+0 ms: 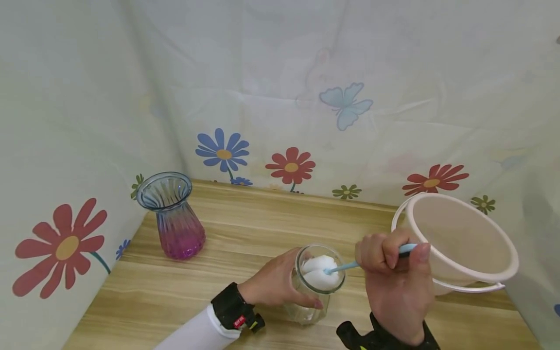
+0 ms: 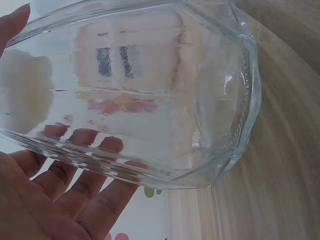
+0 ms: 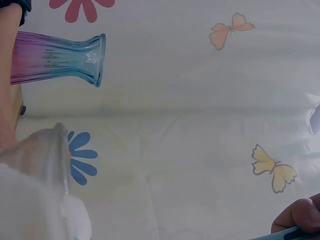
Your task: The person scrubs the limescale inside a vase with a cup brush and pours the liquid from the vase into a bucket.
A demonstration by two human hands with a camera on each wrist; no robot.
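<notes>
My left hand (image 1: 275, 282) grips a clear glass jar (image 1: 306, 311) around its side, thumb and fingers on opposite walls. Inside the jar's mouth sits the white sponge head (image 1: 321, 277) of a bottle brush. In the left wrist view the faceted jar (image 2: 215, 125) appears large, with the left hand's fingers (image 2: 107, 205) spread along its wall and the sponge blurred inside. My right hand (image 1: 395, 277) holds the brush's light blue handle (image 1: 345, 267), fingers curled round it. The right wrist view catches the white sponge (image 3: 75, 220) at the jar's rim and part of the right hand (image 3: 300, 215).
A blue-to-pink ribbed glass vase (image 1: 181, 228) stands at the back left of the wooden table (image 1: 245, 218). A pale bucket (image 1: 463, 238) with a handle is on the right, behind my right hand. A flower-printed curtain (image 1: 271, 112) borders the table.
</notes>
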